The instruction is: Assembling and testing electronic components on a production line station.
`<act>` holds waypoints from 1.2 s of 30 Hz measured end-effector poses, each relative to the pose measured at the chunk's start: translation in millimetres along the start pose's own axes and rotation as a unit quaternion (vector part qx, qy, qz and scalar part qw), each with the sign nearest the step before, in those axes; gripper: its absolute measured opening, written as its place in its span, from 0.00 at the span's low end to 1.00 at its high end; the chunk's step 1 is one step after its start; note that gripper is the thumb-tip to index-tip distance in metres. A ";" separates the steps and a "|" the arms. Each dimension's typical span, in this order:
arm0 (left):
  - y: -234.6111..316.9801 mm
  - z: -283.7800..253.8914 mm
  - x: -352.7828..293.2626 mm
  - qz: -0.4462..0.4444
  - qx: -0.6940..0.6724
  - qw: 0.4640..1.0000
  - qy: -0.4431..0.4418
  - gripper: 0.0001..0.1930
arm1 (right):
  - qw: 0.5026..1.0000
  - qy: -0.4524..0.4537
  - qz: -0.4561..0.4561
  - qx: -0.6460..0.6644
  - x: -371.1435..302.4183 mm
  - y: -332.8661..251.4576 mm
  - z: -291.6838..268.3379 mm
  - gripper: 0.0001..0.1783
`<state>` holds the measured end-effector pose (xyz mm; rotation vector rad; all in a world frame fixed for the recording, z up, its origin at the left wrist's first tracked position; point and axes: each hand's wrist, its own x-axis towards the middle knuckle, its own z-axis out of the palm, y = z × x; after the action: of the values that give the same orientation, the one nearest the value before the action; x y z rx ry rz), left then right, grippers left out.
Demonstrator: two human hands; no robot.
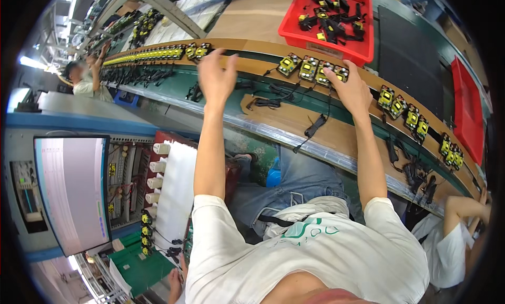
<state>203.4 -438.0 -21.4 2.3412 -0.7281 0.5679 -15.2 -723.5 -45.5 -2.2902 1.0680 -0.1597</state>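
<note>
My left hand (216,77) is raised over the bench with its fingers apart and nothing in them. Just beside its fingertips is a pair of small circuit boards (197,51) with yellow parts, at the end of a long row. Farther right, my right hand (351,92) has thumb and fingers around a yellow-and-black circuit board (341,72). Similar circuit boards (308,68) stand side by side to its left. Black cables (315,126) trail from the boards toward the bench's near edge.
A red bin (368,25) of black parts sits behind the row; another red tray (465,106) is at far right. More boards (413,117) line the bench rightward. A monitor (73,191) stands at lower left. Other people are at far left, right and lower left.
</note>
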 end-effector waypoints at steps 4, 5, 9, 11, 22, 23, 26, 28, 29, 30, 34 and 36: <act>78.7 48.4 26.2 -0.096 -0.201 0.915 -0.337 0.34 | 0.998 0.015 -0.034 0.054 7.7 -3.5 4.4 0.55; 73.7 70.5 26.7 -0.056 -0.163 0.917 -0.361 0.35 | 0.994 0.023 -0.044 0.098 10.4 -8.6 11.6 0.51; 73.4 111.3 3.7 -0.137 -0.318 0.891 -0.293 0.28 | 0.965 0.071 -0.116 0.226 18.9 -5.2 37.1 0.38; 95.1 114.7 -14.6 -0.110 -0.343 0.914 -0.186 0.20 | 0.959 0.098 -0.141 0.224 23.3 -0.8 33.0 0.31; 134.4 -84.8 -119.8 -0.222 -0.560 0.785 0.146 0.17 | 0.810 -0.244 -0.190 0.498 -83.5 -100.7 -4.2 0.19; 129.2 -109.4 -139.8 -0.226 -0.566 0.775 0.169 0.19 | 0.792 -0.272 -0.225 0.499 -100.2 -116.6 1.3 0.19; 112.2 -172.5 -200.3 -0.248 -0.668 0.660 0.238 0.23 | 0.737 -0.392 -0.298 0.463 -130.9 -168.5 26.4 0.21; 96.0 -198.7 -253.7 -0.274 -0.665 0.619 0.314 0.24 | 0.716 -0.478 -0.295 0.414 -166.2 -223.8 53.7 0.21; 97.3 -217.0 -280.0 -0.307 -0.665 0.586 0.345 0.24 | 0.693 -0.518 -0.301 0.401 -190.4 -252.2 72.9 0.20; 95.2 -226.7 -299.6 -0.320 -0.673 0.560 0.361 0.24 | 0.728 -0.515 -0.254 0.374 -210.8 -281.2 92.0 0.20; 83.7 -221.3 -367.9 -0.369 -0.645 0.516 0.426 0.24 | 0.657 -0.635 -0.232 0.335 -240.4 -365.6 191.4 0.19; 85.4 -229.3 -384.9 -0.360 -0.646 0.510 0.439 0.23 | 0.675 -0.634 -0.222 0.305 -250.6 -389.8 234.3 0.17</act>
<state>-188.9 -205.7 -31.6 0.5292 0.3578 0.4304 154.6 -237.1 19.3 -1.3737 -0.2854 0.7038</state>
